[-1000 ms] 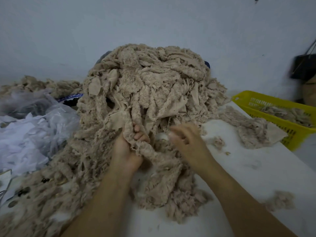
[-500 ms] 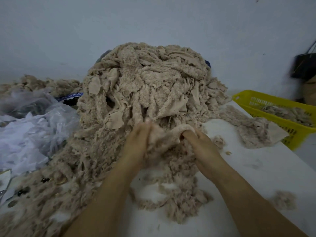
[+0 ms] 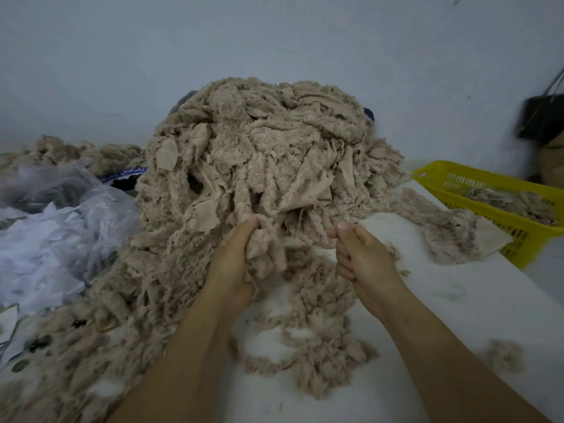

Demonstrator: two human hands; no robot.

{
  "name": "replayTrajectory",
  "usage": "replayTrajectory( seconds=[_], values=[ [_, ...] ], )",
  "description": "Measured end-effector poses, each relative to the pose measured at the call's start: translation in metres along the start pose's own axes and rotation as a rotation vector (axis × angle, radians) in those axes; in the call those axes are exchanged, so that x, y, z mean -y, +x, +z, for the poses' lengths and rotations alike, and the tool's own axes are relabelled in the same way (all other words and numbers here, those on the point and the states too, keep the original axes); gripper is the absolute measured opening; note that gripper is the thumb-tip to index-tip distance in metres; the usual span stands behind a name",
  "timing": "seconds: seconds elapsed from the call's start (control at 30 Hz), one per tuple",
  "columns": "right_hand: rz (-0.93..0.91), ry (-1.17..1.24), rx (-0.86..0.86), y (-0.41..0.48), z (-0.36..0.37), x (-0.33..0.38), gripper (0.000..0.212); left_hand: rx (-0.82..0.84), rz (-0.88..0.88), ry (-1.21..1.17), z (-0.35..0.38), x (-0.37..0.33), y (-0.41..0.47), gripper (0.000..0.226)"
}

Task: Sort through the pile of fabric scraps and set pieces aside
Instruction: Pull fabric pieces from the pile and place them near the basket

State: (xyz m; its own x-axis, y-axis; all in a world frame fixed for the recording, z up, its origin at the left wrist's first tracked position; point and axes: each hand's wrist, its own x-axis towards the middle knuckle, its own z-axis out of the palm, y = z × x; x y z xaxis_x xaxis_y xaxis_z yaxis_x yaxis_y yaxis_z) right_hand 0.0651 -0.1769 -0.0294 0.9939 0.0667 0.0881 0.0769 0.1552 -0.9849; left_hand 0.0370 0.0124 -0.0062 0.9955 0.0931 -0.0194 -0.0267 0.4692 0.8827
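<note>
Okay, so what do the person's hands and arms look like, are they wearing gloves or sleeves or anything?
No gloves: the left hand and right hand are bare, with no ring on the fingers that show. Both forearms are bare as well, with no sleeve, watch or bracelet in view. The right thumbnail looks short.

Yellow basket [image 3: 488,209] cut off at rt edge; dark obj [image 3: 543,117] above, blurred.

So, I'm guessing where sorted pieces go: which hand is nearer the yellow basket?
Right. The right hand pinches scraps at the pile's front, on the yellow basket's side, bare table between them; the left hand grips scraps farther left.
</note>
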Motion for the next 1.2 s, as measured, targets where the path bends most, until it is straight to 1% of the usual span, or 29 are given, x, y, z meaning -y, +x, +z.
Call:
replayTrajectory(
  seconds=[0.07,0.13,0.17,0.23,0.27,0.3,0.37,0.43,0.47,0.53,0.57,0.6,0.63,0.67,0.7,0.73,0.77,0.8,0.83,0.87,0.9,0.93,0.97,1.03,1.1,1.17,1.2],
  values=[
    [-0.062,-0.090,0.027,-0.005,0.005,0.002,0.027,0.048,0.044,0.142,0.002,0.004,-0.003,0.044],
    [-0.124,-0.222,0.135,-0.010,0.013,0.003,0.023,0.011,0.067,0.294,0.005,0.010,-0.004,0.049],
    [-0.128,-0.273,0.205,-0.013,0.018,0.003,0.027,0.023,0.092,0.358,0.006,0.014,-0.005,0.050],
    [-0.115,-0.366,0.300,-0.016,0.027,-0.002,0.039,0.086,0.125,0.415,0.008,0.020,-0.005,0.040],
    [-0.114,-0.402,0.312,-0.016,0.030,-0.006,0.040,0.107,0.115,0.412,0.008,0.022,-0.004,0.034],
    [-0.120,-0.426,0.292,-0.016,0.032,-0.006,0.033,0.124,0.089,0.417,0.008,0.023,-0.003,0.031],
    [-0.142,-0.449,0.230,-0.012,0.027,-0.005,0.011,0.177,0.009,0.428,0.008,0.024,-0.004,0.033],
    [-0.180,-0.494,0.218,-0.009,0.020,-0.005,0.027,0.253,-0.067,0.432,0.007,0.027,-0.004,0.038],
    [-0.181,-0.521,0.224,-0.007,0.016,-0.007,0.029,0.257,-0.057,0.457,0.008,0.026,-0.006,0.039],
    [-0.131,-0.492,0.204,-0.006,0.012,-0.006,0.023,0.160,0.080,0.553,0.009,0.024,-0.006,0.030],
    [-0.086,-0.387,0.152,-0.005,0.012,-0.004,0.021,0.093,0.171,0.592,0.008,0.022,-0.005,0.028],
    [-0.049,-0.193,0.061,-0.001,0.009,-0.002,0.018,0.016,0.258,0.615,0.006,0.022,-0.002,0.031],
    [-0.025,0.070,-0.053,0.002,0.002,0.005,0.014,-0.073,0.326,0.621,0.002,0.022,0.001,0.032],
    [-0.034,0.363,-0.169,0.005,-0.008,0.012,0.011,-0.165,0.381,0.628,-0.002,0.023,0.006,0.028],
    [-0.055,0.634,-0.264,0.007,-0.018,0.019,0.016,-0.263,0.425,0.647,-0.007,0.023,0.010,0.023],
    [-0.052,0.828,-0.335,0.010,-0.027,0.021,0.033,-0.362,0.444,0.675,-0.013,0.023,0.015,0.016],
    [0.001,0.912,-0.393,0.011,-0.032,0.020,0.051,-0.435,0.433,0.689,-0.017,0.023,0.019,0.012],
    [0.085,0.898,-0.431,0.011,-0.033,0.017,0.062,-0.470,0.399,0.697,-0.021,0.024,0.023,0.019],
    [0.162,0.817,-0.441,0.012,-0.031,0.011,0.063,-0.471,0.342,0.722,-0.025,0.025,0.026,0.028],
    [0.206,0.726,-0.425,0.013,-0.025,0.006,0.059,-0.456,0.271,0.784,-0.028,0.027,0.029,0.034],
    [0.219,0.642,-0.388,0.012,-0.018,0.003,0.053,-0.431,0.204,0.867,-0.031,0.029,0.031,0.035],
    [0.215,0.568,-0.348,0.012,-0.012,0.001,0.047,-0.409,0.167,0.937,-0.033,0.031,0.032,0.031],
    [0.204,0.491,-0.312,0.012,-0.007,0.000,0.042,-0.398,0.172,0.977,-0.035,0.032,0.032,0.026],
    [0.178,0.335,-0.238,0.009,0.000,-0.001,0.033,-0.387,0.261,1.006,-0.034,0.030,0.029,0.020],
    [0.150,0.198,-0.162,0.006,0.003,-0.003,0.028,-0.352,0.415,1.043,-0.027,0.027,0.024,0.016],
    [0.134,0.086,-0.083,0.003,0.009,-0.005,0.030,-0.229,0.603,1.105,-0.016,0.026,0.018,0.011],
    [0.134,0.049,-0.042,0.001,0.011,-0.005,0.032,-0.118,0.670,1.155,-0.011,0.027,0.015,0.011]
  ],
)
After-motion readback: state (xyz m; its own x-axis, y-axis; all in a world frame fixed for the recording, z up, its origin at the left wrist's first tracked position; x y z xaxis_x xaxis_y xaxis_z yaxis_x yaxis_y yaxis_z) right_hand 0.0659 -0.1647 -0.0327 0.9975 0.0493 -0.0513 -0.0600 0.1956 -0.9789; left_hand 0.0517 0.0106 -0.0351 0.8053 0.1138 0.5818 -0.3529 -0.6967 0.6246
